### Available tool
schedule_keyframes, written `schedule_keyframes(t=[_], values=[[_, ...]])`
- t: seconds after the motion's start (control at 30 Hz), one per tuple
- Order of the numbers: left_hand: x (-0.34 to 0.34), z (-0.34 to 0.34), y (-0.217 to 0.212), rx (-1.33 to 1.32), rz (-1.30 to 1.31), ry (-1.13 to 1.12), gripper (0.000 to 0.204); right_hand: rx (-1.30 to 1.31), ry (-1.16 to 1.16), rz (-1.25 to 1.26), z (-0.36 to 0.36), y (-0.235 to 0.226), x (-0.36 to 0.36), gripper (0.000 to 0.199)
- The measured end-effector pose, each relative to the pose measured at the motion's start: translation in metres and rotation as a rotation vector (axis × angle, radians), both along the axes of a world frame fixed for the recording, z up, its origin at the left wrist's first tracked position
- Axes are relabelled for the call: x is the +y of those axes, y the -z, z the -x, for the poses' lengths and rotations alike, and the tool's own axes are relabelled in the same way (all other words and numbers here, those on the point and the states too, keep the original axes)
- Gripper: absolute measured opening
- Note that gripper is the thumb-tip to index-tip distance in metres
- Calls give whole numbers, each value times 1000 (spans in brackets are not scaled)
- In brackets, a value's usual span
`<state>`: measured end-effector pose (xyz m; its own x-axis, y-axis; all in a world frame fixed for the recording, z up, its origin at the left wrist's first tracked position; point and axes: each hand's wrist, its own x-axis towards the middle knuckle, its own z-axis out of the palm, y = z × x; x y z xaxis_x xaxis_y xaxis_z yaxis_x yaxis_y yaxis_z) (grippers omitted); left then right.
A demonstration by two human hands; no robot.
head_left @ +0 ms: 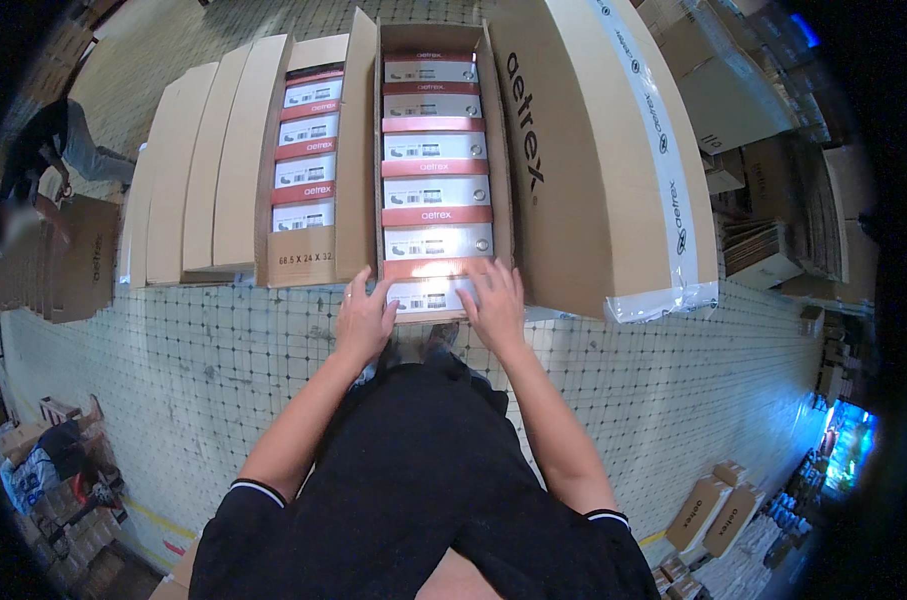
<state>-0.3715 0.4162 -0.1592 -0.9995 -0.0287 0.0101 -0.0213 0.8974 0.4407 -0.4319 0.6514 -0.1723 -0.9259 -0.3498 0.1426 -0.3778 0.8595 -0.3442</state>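
Note:
In front of me stands an open tall cardboard carton (496, 150) with a row of white shoeboxes with red lids inside. The nearest shoebox (423, 295) has an orange-red lid edge and a label on its end. My left hand (365, 315) rests at the near left corner of the carton beside this box, fingers apart. My right hand (495, 308) lies over its right end, fingers spread across the lid edge and the carton's side. Neither hand appears to be closed around the box.
Left of the carton stands another open carton (305, 245) of shoeboxes, then several closed cartons (198, 170). A large taped carton (583, 150) leans close on the right. A person (58, 150) bends over flattened cardboard at the far left. Two cartons (713, 515) lie at lower right.

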Motion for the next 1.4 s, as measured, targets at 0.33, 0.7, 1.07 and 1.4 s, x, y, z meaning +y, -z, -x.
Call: schedule_keyframes(t=[0.33, 0.7, 1.07, 1.4], values=[[10, -31, 45, -499, -376, -34, 63, -152, 87, -91, -24, 36, 8, 37], [6, -30, 42, -544, -317, -27, 64, -184, 109, 28, -23, 41, 7, 32], [6, -26, 33, -629, -308, -25, 64, -117, 133, -6, -23, 36, 6, 26], [6, -24, 30, -654, -282, -10, 63, -144, 161, 4, -23, 36, 5, 28]])
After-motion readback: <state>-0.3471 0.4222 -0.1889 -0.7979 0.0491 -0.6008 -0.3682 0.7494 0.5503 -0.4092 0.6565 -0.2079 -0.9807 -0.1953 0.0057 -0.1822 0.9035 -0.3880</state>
